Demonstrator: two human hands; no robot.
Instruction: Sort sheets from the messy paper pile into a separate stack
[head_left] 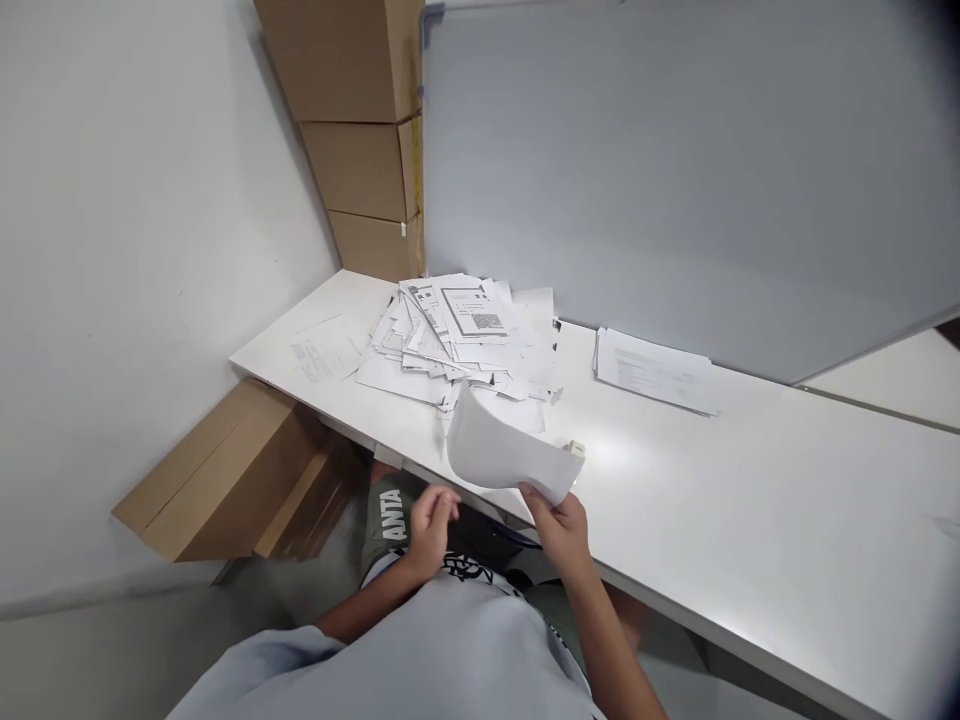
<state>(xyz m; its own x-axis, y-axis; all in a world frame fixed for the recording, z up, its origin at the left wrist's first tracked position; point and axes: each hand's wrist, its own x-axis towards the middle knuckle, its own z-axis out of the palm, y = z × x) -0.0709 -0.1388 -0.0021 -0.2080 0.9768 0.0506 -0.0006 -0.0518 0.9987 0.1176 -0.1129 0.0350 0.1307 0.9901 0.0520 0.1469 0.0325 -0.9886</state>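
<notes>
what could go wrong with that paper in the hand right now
The curled paper in the right hand is close to the loose paper pile, so a careless swing could scatter it. Sheets knocked from the pile might slide off the front edge of the white table. The left hand isn't on the paper, so the curled paper has one hand's support and could slip.

Loose paper heap (457,335) on desk (750,520), smaller paper stack (654,371) to its right, whiteboard (675,180) behind, stacked cartons (352,130) back left
</notes>
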